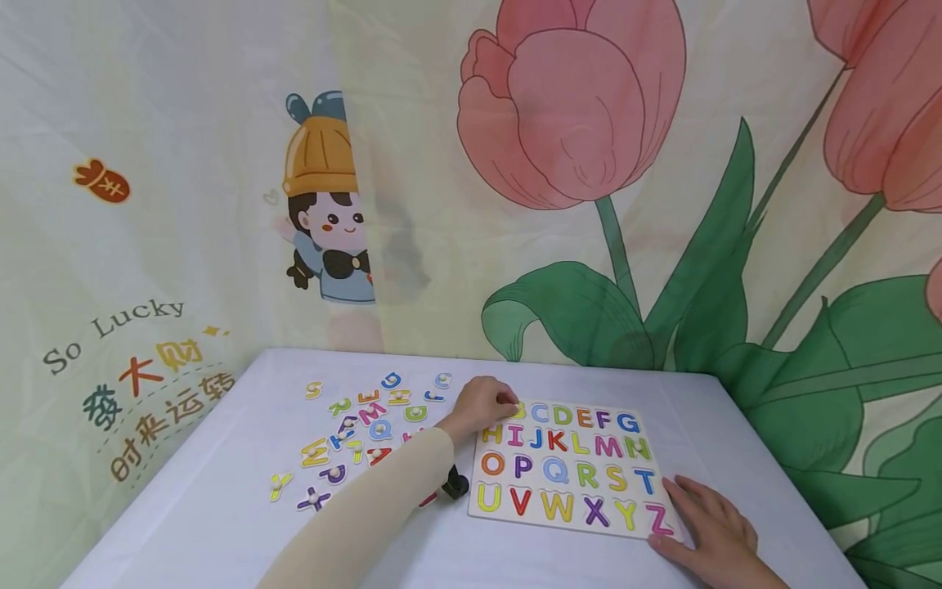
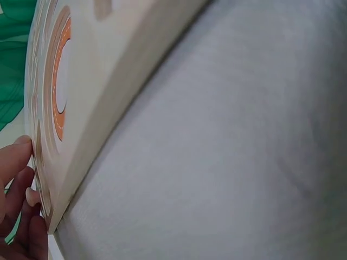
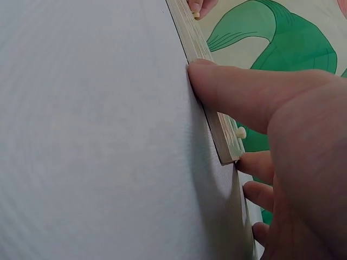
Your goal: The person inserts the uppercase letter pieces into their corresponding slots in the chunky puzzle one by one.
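A wooden alphabet puzzle board [image 1: 570, 530] lies on the table with rows of coloured letters. My left hand [image 1: 480, 406] is over its far left corner, covering the slot left of the B. In the left wrist view its fingers [image 2: 13, 157] curl about the knob [image 2: 32, 196] of a letter piece whose letter is hidden. My right hand [image 1: 712, 528] rests against the near right corner. Its thumb [image 3: 233, 89] touches the near edge, while the other fingers lie along the right edge. A knob [image 3: 240, 133] stands up near that corner, by the pink Z [image 1: 657, 519].
Loose knobbed letters lie left of the board, among them a yellow Y [image 1: 280, 486], a purple X [image 1: 313, 498] and a blue Q [image 1: 379, 429]. Some are hidden behind my left sleeve [image 1: 375, 503]. A printed curtain [image 1: 412, 147] hangs behind the white table [image 1: 213, 491].
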`<act>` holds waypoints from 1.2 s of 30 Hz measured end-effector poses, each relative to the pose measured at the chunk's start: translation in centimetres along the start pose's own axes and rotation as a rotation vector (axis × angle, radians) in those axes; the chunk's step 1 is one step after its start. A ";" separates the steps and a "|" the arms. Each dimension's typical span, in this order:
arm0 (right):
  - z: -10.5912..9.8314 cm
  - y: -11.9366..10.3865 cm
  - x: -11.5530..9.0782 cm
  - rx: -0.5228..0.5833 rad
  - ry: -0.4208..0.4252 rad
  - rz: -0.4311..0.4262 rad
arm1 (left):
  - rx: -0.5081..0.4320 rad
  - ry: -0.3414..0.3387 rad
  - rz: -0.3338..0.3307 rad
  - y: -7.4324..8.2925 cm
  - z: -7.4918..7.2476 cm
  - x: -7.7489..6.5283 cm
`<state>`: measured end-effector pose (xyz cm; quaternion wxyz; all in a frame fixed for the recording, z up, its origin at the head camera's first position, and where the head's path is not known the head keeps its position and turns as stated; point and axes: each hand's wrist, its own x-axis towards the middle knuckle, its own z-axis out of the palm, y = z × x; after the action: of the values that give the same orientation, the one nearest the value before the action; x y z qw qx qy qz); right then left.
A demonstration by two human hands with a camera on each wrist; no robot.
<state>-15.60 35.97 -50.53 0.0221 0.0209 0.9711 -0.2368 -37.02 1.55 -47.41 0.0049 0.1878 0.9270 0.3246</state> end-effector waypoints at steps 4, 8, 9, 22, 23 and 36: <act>-0.2 0.0 0.1 -0.007 -0.019 0.018 | -0.009 -0.023 0.012 -0.4 -0.2 0.3; -0.1 -0.1 0.1 -0.035 -0.019 0.032 | -0.037 -0.041 0.040 -1.1 -1.8 0.0; -0.1 -0.1 0.1 -0.035 -0.017 0.032 | -0.045 -0.037 0.049 -1.3 -2.5 -0.1; 0.1 0.3 0.3 -0.019 -0.006 0.025 | 0.010 0.120 -0.074 -7.5 -9.0 -0.5; 0.2 0.3 0.3 -0.018 -0.009 0.029 | 0.015 0.117 -0.087 -8.0 -9.0 -0.4; 0.1 0.0 0.1 -0.044 0.005 0.031 | 0.052 0.106 -0.068 -11.2 -7.4 1.0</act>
<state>-15.71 35.93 -50.58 0.0237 0.0363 0.9756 -0.2151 -42.85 -10.62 -48.21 -0.0383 0.1388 0.9400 0.3094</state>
